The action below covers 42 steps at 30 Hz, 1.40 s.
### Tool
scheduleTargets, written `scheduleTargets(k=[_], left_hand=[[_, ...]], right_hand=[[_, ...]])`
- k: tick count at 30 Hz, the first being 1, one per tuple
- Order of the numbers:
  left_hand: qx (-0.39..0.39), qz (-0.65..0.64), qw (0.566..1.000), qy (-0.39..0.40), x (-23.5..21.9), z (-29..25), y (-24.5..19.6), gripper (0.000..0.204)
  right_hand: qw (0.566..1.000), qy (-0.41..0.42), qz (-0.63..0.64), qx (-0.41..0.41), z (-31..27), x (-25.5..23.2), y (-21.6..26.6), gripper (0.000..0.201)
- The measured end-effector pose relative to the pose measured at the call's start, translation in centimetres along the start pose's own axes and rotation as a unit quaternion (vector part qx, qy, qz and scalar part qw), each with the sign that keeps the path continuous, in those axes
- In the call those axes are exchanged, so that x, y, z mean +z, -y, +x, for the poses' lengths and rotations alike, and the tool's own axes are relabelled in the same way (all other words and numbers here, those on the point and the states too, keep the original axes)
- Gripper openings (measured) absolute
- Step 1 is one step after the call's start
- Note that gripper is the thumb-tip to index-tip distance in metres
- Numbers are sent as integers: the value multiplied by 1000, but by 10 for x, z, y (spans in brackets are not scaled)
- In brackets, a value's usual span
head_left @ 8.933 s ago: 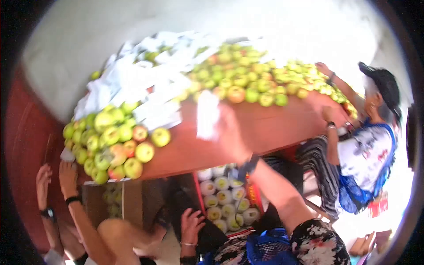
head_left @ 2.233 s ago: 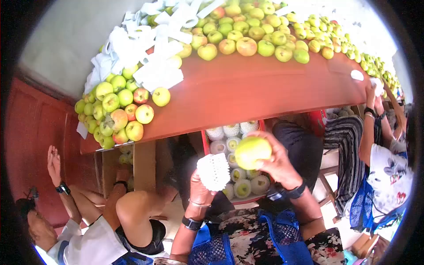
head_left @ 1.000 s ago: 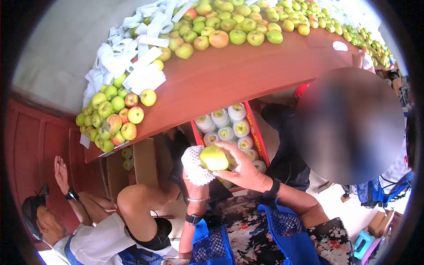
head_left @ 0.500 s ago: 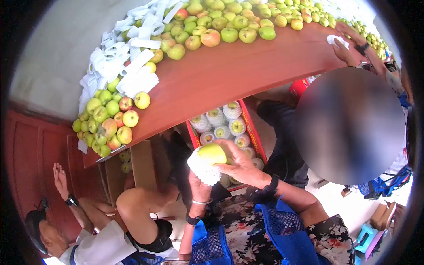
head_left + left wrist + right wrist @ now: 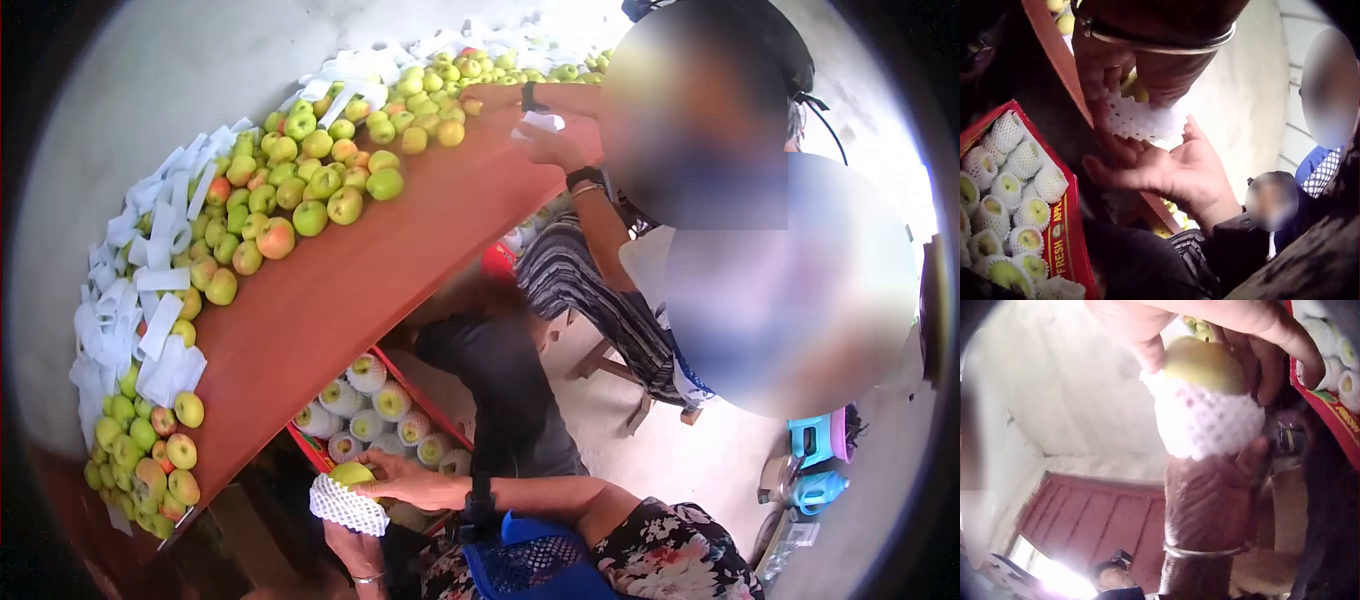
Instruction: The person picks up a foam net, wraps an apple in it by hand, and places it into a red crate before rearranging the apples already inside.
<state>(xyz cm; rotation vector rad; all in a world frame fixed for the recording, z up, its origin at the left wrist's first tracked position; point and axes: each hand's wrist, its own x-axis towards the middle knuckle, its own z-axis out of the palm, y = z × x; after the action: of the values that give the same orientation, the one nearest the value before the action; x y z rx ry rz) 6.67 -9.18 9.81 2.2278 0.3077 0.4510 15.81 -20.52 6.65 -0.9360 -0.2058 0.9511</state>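
A green-yellow apple [image 5: 1207, 365] sits partly inside a white foam net sleeve [image 5: 1204, 422], its upper part bare. My left hand [image 5: 352, 550] grips the sleeve from below in the head view. From the other side my right hand [image 5: 415, 482] holds the apple's bare top, thumb on one side and fingers on the other in the right wrist view. Both hands are close together over the near edge of a red carton [image 5: 1066, 237] of apples in foam sleeves. Part of the apple is hidden by the sleeve and fingers.
The reddish table [image 5: 330, 280] bears a long heap of apples [image 5: 270, 240] and a pile of empty foam sleeves [image 5: 130, 320] along the wall. A person on the right reaches over it with a white sleeve [image 5: 545, 121]. Turquoise containers [image 5: 820, 490] stand on the floor.
Earlier the right hand held a flat white sleeve, then an apple apart from the opened sleeve in the left. The apple has since gone partly into the sleeve. The head view has turned right.
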Motion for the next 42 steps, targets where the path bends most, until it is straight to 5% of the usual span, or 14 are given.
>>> scheduleTargets(k=[4,5,8,13,16,20,24,25,27,29,31,34,38,42], left_hand=[[-122,-268,955,-38,24,2,8,47],[-30,-164,985,-47,22,2,7,47],[-264,-294,918,29,10,3,-5,49],[-179,-292,939,-25,19,-3,41,49],[58,-139,988,-40,20,6,42,48],[-182,-268,946,10,15,-9,44,54],[-86,-221,971,35,17,1,37,56],[-170,-317,931,53,16,-1,28,57],[-115,-263,952,105,22,-2,69,58],[-161,-314,929,110,22,-1,71,60],[-310,-453,833,69,9,-7,38,63],[-159,-411,898,9,31,-12,74,60],[-79,-362,928,32,35,-10,81,63],[-77,-124,989,11,30,-9,70,61]], right_hand=[[997,-29,63,-36,1,7,12,46],[997,-39,57,-16,-3,8,16,46],[996,-59,47,-40,0,3,6,49],[999,-14,30,-33,-2,5,4,50],[999,9,-46,-5,7,-2,-5,56],[961,33,-273,15,7,-14,6,56],[919,-10,-394,-15,-3,-2,14,59],[918,-4,-396,-22,0,-6,5,63],[907,35,-419,-18,11,-15,-14,65],[899,41,-435,-42,13,-18,-18,69],[895,15,-436,-88,7,-16,-21,75],[903,-11,-414,-119,0,-4,-14,76],[916,-24,-387,-99,-3,4,-12,69],[952,-54,-286,-100,16,-7,-46,61]])
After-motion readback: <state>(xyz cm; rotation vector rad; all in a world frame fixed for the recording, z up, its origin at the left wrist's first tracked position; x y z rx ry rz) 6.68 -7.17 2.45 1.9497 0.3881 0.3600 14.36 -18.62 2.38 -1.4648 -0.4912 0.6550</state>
